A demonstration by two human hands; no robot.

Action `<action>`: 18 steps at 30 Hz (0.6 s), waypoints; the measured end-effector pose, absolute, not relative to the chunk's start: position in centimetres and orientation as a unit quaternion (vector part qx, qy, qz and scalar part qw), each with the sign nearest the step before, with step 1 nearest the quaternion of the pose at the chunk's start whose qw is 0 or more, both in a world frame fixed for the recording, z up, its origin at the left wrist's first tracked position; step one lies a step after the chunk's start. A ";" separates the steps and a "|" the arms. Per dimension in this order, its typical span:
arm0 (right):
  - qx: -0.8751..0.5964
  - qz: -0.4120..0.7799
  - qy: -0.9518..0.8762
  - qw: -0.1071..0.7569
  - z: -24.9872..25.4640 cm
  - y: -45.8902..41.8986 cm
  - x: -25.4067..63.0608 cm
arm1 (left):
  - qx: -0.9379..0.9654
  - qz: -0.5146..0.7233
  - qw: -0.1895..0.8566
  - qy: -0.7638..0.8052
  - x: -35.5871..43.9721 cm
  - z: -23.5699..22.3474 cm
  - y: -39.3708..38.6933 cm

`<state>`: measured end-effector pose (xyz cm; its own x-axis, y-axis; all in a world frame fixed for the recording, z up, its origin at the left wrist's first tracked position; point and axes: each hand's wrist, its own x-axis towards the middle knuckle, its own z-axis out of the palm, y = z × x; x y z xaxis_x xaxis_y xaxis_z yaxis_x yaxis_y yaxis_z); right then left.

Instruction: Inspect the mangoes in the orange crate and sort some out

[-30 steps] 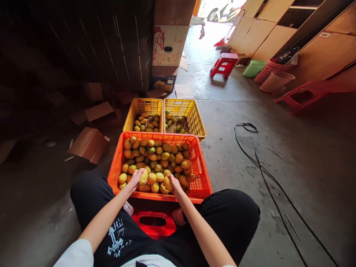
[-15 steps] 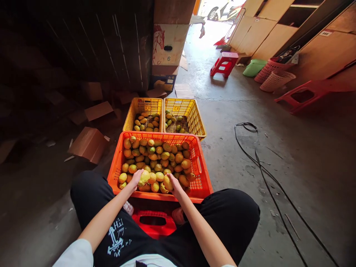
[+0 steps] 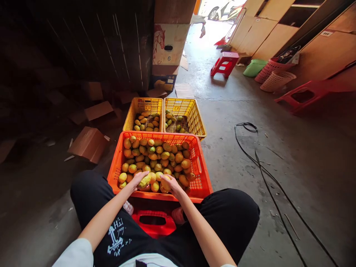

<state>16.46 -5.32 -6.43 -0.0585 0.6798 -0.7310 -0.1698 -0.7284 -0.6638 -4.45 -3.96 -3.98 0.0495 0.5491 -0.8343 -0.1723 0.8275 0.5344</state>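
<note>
An orange plastic crate [image 3: 201, 184] heaped with yellow-green mangoes stands on the floor between my knees. My left hand [image 3: 138, 178] is closed round a pale yellow mango [image 3: 144, 181] at the crate's near edge. My right hand [image 3: 171, 183] is wrapped over a second yellow mango [image 3: 165, 185] just to its right. Behind the orange crate stand two yellow crates side by side: the left yellow crate [image 3: 130, 114] holds several mangoes, and the right yellow crate [image 3: 196, 119] holds fewer, greener ones.
I sit on a red stool [image 3: 154, 223]. Flattened cardboard boxes [image 3: 89, 143] lie to the left, and a black cable [image 3: 258, 159] runs across the concrete floor on the right. Red stools [image 3: 224, 63] and pink baskets [image 3: 275, 79] stand further back.
Both hands have turned the mangoes they hold and drawn a little closer together; the left mango has tipped lower toward the heap.
</note>
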 end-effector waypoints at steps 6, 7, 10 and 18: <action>-0.624 0.685 -0.242 0.288 -7.0 -5.6 15.8 | 0.176 0.229 0.683 0.671 -4.6 -4.4 -4.2; -0.626 0.682 -0.244 0.290 -7.1 -5.6 15.8 | 0.180 0.236 0.685 0.666 -4.7 -4.6 -4.2; -0.641 0.660 -0.252 0.300 -7.4 -5.5 16.0 | 0.197 0.256 0.692 0.646 -4.9 -5.3 -4.3; -0.668 0.631 -0.253 0.303 -8.1 -5.3 16.8 | 0.212 0.271 0.654 0.674 -5.4 -6.3 -4.2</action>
